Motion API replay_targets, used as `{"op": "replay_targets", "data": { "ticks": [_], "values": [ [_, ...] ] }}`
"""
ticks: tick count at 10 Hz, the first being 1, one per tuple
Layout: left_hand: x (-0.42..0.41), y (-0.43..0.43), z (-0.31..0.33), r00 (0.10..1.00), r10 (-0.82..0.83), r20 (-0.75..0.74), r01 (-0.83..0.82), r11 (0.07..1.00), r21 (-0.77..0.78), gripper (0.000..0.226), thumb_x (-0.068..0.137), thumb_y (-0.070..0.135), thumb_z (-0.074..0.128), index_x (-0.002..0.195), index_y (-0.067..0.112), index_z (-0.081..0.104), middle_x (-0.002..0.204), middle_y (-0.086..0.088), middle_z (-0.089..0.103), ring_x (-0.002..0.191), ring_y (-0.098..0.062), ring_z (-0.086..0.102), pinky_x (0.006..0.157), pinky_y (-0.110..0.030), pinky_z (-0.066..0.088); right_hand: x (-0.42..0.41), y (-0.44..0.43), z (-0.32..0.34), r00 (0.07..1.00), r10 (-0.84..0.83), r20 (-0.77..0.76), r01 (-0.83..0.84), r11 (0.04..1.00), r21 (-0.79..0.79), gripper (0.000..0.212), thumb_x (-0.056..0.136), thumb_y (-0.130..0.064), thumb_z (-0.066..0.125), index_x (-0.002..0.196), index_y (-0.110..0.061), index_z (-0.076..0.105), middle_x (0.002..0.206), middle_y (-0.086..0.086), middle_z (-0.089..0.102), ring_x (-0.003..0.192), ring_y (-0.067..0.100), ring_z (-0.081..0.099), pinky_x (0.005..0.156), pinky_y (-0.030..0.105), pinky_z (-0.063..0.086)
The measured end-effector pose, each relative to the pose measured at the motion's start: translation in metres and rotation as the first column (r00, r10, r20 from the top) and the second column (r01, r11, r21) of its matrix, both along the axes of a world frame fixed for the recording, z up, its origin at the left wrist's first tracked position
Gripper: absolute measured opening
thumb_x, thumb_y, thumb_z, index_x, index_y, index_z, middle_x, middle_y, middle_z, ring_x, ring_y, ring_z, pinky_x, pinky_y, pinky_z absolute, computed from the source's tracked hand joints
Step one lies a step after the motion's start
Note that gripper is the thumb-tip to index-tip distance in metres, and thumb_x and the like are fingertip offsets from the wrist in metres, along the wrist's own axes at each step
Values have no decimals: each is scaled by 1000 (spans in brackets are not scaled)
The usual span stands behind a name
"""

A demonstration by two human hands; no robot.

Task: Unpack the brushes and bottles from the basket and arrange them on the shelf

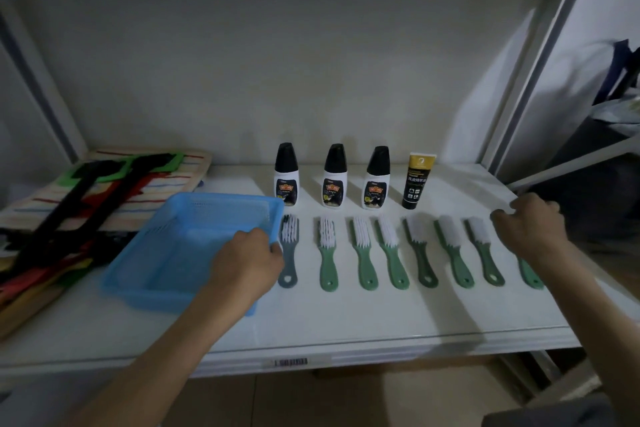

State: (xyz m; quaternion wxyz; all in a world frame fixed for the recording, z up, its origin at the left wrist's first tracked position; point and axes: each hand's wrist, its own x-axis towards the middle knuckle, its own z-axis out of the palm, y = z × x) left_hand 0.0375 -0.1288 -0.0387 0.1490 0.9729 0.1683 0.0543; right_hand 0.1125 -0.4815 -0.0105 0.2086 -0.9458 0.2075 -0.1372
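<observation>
A blue mesh basket [166,253] sits on the white shelf [346,319], and nothing shows inside it. My left hand [247,258] grips its right rim. To the right lies a row of several brushes with white bristles: one grey-handled brush [289,250] beside the basket, then green-handled brushes [362,253]. Behind them stand three white bottles with black caps [334,177] and a black and gold tube [417,181]. My right hand [530,224] rests over the rightmost green brush [530,276], fingers curled on its head; whether it grips the brush is unclear.
A striped mat with long black-handled tools with green heads [104,184] lies at the shelf's left. Shelf uprights stand at the left [41,91] and right [533,80]. The wall is close behind the bottles. A barcode label [291,362] marks the front edge.
</observation>
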Motion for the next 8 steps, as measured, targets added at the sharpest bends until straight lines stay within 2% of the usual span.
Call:
{"op": "replay_targets", "data": {
  "ticks": [2,4,5,7,8],
  "values": [
    [6,-14,-2,998,-13,65,9,998,57,34,100,29,36,99,4,59,105,-16,60,95,-35,60,68,-32,39,-11,9,5,997,71,19,-71,997,9,33,89,-12,53,112,12,58,121,34,48,112,47,44,93,44,40],
    [12,-18,-1,996,-2,89,-4,998,65,35,101,29,35,97,3,59,95,-14,56,79,-30,53,64,-32,38,-14,10,5,997,79,6,-79,996,33,32,89,-12,52,111,10,58,122,32,49,116,44,43,93,45,40],
    [14,-19,-4,995,-6,102,1,999,47,36,100,30,35,98,3,59,103,-17,59,93,-36,60,69,-35,42,-14,9,4,997,80,10,-81,996,25,32,88,-12,51,110,10,59,120,31,51,118,43,42,91,43,41],
    [16,-18,-4,994,-4,113,2,1000,24,35,100,31,36,96,3,57,104,-18,59,89,-35,58,67,-35,40,-14,12,3,996,82,30,-83,996,23,36,88,-15,51,118,3,59,128,30,48,119,44,43,94,41,41],
    [15,-20,0,992,22,128,-21,1000,-8,37,101,33,37,96,2,57,102,-18,59,85,-34,56,65,-34,37,-23,13,14,973,68,219,-85,994,70,31,91,-17,51,110,2,65,111,26,63,101,42,59,89,42,48]
  ]
}}
